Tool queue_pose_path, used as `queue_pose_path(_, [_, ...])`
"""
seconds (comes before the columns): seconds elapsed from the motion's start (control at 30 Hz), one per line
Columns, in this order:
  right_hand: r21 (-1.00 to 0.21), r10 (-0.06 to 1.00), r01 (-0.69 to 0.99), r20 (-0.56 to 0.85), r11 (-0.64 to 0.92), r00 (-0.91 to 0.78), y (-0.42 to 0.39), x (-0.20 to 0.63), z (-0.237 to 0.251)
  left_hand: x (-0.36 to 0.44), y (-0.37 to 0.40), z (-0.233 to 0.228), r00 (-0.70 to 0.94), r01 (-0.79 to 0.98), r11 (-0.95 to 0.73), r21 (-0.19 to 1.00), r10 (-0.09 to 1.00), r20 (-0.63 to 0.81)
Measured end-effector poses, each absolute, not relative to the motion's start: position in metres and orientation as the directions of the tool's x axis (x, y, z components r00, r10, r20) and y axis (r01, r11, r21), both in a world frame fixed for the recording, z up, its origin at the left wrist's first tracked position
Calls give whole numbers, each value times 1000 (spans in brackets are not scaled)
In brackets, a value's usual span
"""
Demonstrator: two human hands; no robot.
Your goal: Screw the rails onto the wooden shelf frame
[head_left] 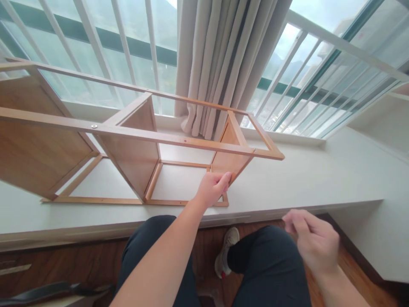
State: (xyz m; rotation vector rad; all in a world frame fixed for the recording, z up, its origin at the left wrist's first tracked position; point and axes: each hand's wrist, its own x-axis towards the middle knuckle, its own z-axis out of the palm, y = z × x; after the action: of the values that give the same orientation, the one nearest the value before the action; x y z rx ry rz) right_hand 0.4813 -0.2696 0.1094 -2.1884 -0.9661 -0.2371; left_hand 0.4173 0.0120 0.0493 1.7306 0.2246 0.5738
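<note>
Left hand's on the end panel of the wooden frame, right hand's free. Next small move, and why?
Probably bring the right hand up to the frame's top rail near its right corner. Only the left hand touches the wooden frame, at the end panel, while the right hangs blurred over the knee, holding nothing that shows. A second grip would likely steady it on the ledge.

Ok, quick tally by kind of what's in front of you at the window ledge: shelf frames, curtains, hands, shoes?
Wooden shelf frame: 1
Curtain: 1
Hands: 2, left hand touching the frame's end panel, right hand free above the knee
Shoe: 1
Total: 5
</note>
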Motion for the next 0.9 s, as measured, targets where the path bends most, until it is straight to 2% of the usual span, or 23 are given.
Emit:
queue_pose_path(0.1, [-518, 677, 705, 288, -485, 678, -290, 474, 60, 417, 9, 50, 854, -157, -250, 955, 452, 258])
queue_pose_path(0.2, [-458, 771, 705, 62, -542, 634, -307, 468, 21, 415, 8, 51, 840, -164, -270, 949, 467, 277])
queue_pose_path(0.4, [-433, 762, 640, -217, -635, 610, -305, 461, -34, 406, 10, 45, 792, -176, -328, 928, 512, 332])
queue_pose_path(0.57, [-405, 716, 604, -524, -687, 462, -265, 455, -90, 389, 17, 45, 762, -139, -417, 898, 534, 366])
queue_pose_path(0.67, [-347, 620, 588, -699, -731, 358, -243, 443, -135, 370, 22, 50, 734, -70, -462, 884, 576, 359])
queue_pose_path(0.77, [-287, 527, 576, -793, -765, 304, -227, 427, -178, 340, 28, 52, 690, 66, -495, 866, 650, 319])
queue_pose_path(0.9, [-275, 491, 525, -807, -805, 329, -210, 411, -222, 279, 29, 47, 606, 276, -520, 808, 747, 274])
